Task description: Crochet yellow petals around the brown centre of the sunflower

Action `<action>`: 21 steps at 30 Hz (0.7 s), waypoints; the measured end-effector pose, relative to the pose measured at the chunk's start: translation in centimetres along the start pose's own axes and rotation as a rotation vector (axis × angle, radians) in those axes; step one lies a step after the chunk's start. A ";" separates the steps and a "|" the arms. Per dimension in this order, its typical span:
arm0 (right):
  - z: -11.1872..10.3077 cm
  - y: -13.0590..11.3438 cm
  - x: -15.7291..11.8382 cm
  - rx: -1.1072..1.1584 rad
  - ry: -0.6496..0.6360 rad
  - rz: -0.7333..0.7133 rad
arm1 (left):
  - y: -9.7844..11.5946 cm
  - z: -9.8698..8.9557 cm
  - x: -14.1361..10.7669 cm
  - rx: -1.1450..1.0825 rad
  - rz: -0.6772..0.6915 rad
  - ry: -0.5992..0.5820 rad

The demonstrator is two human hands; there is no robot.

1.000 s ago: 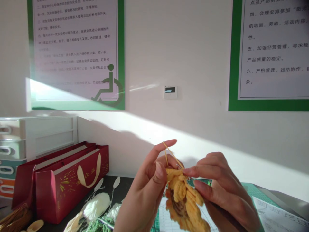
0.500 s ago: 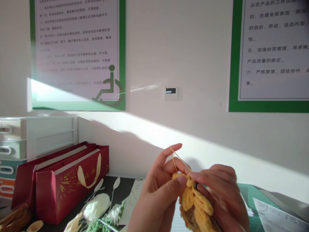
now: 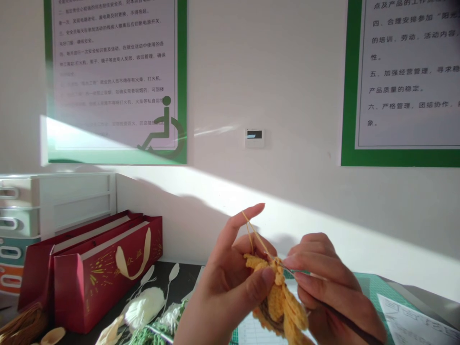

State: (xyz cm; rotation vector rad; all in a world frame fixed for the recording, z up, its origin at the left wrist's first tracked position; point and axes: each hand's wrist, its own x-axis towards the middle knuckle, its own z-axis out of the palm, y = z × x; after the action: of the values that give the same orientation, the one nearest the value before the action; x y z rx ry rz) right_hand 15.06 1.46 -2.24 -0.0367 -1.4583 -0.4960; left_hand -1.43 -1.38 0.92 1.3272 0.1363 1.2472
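Observation:
A yellow crocheted piece point(image 3: 278, 299) with petal-like flaps hangs between my hands at the lower centre right. My left hand point(image 3: 233, 282) pinches its upper edge between thumb and fingers. Over the raised left index finger runs a yellow yarn strand point(image 3: 254, 230), which comes down to the top of the piece. My right hand point(image 3: 327, 282) is closed on a thin crochet hook with a dark handle point(image 3: 345, 318). The hook's metal shaft points left and meets the stitches near the left thumb.
Red gift bags point(image 3: 108, 268) stand at the left beside a drawer unit point(image 3: 77, 196). Cream yarn point(image 3: 145, 306) and green yarn point(image 3: 153, 333) lie on the dark table. At the right, a written sheet point(image 3: 417, 321) rests on a green cutting mat point(image 3: 370, 287).
Both hands and the yellow piece have shifted; the left hand moved left and slightly up. My right hand has turned, so more of the hook and its dark handle shows.

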 end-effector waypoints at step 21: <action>2.6 0.0 0.6 0.684 0.077 0.690 | 0.1 -1.1 0.9 0.074 0.135 -0.139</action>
State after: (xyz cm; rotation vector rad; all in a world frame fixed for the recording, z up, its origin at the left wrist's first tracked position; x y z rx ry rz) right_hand 12.64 2.08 -1.30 0.0238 -1.3692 0.5617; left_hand -1.89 -0.03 1.09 1.5025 -0.0053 1.2679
